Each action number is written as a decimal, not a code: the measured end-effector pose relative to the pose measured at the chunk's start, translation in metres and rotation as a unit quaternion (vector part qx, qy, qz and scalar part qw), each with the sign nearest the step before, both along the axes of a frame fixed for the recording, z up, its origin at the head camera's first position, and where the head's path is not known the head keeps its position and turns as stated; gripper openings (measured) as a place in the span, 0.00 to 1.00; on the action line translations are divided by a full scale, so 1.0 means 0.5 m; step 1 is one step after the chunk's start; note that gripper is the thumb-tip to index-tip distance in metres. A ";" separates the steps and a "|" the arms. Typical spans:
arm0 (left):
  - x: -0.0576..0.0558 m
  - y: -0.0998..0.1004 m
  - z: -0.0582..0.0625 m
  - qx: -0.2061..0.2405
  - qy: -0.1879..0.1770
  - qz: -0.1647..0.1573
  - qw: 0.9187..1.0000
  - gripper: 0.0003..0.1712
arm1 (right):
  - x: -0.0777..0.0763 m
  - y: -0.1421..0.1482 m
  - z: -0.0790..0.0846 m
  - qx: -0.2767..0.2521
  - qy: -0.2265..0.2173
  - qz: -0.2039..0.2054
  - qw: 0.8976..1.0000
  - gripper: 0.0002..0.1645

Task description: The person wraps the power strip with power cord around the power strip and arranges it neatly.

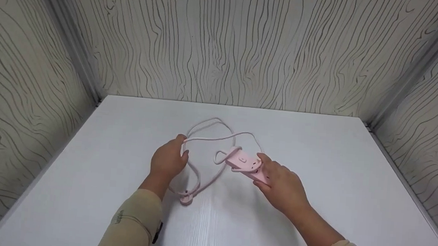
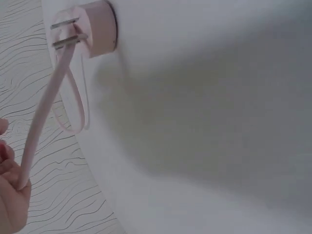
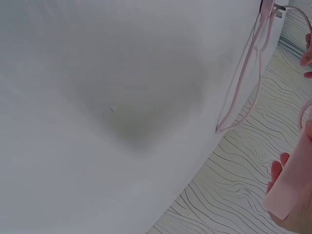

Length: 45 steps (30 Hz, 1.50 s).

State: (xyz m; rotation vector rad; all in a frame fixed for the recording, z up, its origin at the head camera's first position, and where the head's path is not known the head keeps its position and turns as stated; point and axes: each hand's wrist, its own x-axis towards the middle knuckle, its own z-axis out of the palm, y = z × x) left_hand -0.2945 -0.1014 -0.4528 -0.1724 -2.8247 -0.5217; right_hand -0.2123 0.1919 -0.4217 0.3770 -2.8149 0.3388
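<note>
My right hand [image 1: 286,185] grips the end of a pink power strip [image 1: 242,160] above the white table. Part of the pale pink cord [image 1: 209,139] is wound round the strip, and a small loop sticks out at its left end. To the left, my left hand [image 1: 168,159] holds the cord between thumb and fingers. A wide loop of it hangs down on the table side. The round plug [image 1: 186,200] is at the near end of that loop, below the left hand. In the left wrist view the metal prongs of the plug [image 2: 100,29] show.
The white table [image 1: 338,177] lies under both hands. Wood-grain patterned panels [image 1: 224,42] stand at the back and both sides, with grey metal posts [image 1: 69,31] at the corners.
</note>
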 end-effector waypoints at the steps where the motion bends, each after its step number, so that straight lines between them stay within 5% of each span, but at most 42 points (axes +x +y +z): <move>1: -0.003 -0.001 0.002 -0.033 0.015 -0.005 0.999 0.23 | 0.000 0.000 -0.001 -0.001 -0.001 0.001 1.000 0.41; 5: -0.012 -0.002 0.005 -0.142 0.065 -0.025 0.987 0.25 | 0.004 -0.001 -0.006 -0.007 -0.012 0.006 1.000 0.38; 9: -0.019 0.011 0.004 -0.188 0.073 -0.021 0.979 0.33 | 0.009 -0.007 -0.008 -0.007 -0.031 0.006 0.999 0.37; 14: -0.011 0.055 -0.009 -0.205 0.060 -0.004 0.977 0.41 | 0.016 -0.021 -0.002 -0.021 -0.043 0.019 0.999 0.36; 20: 0.020 0.113 -0.033 -0.200 0.083 -0.056 0.975 0.50 | 0.023 -0.033 0.015 -0.050 -0.048 0.048 0.996 0.35; 24: 0.048 0.150 -0.032 -0.176 0.147 -0.093 0.969 0.48 | 0.029 -0.039 0.025 -0.055 -0.056 0.067 0.995 0.35; 26: 0.066 0.170 -0.018 -0.163 0.201 -0.120 0.959 0.45 | 0.032 -0.042 0.030 -0.058 -0.051 0.088 0.993 0.35; 29: 0.090 0.198 0.010 -0.165 0.280 -0.161 0.932 0.44 | 0.037 -0.045 0.035 -0.064 -0.039 0.121 0.990 0.34; 31: 0.101 0.211 0.026 -0.163 0.301 -0.190 0.920 0.43 | 0.042 -0.047 0.037 -0.068 -0.039 0.139 0.987 0.34; 37: 0.103 0.222 0.044 -0.089 0.262 -0.240 0.930 0.27 | 0.050 -0.053 0.038 -0.081 -0.042 0.167 0.982 0.35; 41: 0.099 0.220 0.048 -0.069 0.265 -0.242 0.931 0.16 | 0.051 -0.053 0.036 -0.092 -0.045 0.163 0.981 0.37; 45: 0.094 0.217 0.047 -0.046 0.265 -0.230 0.935 0.17 | 0.054 -0.050 0.034 -0.112 -0.037 0.148 0.982 0.45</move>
